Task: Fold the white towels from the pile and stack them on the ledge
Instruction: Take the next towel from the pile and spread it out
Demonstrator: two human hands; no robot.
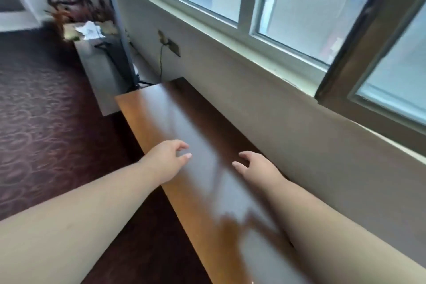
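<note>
A long glossy brown wooden ledge [184, 127] runs along the wall under the window. No white towel or pile shows in this view. My left hand [169, 159] hovers over the ledge's near edge, fingers loosely curled and apart, holding nothing. My right hand [258, 167] hangs over the ledge closer to the wall, fingers spread, also with nothing in it. Both forearms reach in from the bottom of the view. The picture is blurred by motion.
A cream wall [265, 104] and a window sill [230, 37] rise right of the ledge. A wall socket with a cable [171, 45] sits beyond it. Dark red patterned carpet [41, 108] lies at the left. A cluttered low table [92, 30] and dark flat panel [119, 41] stand farther back.
</note>
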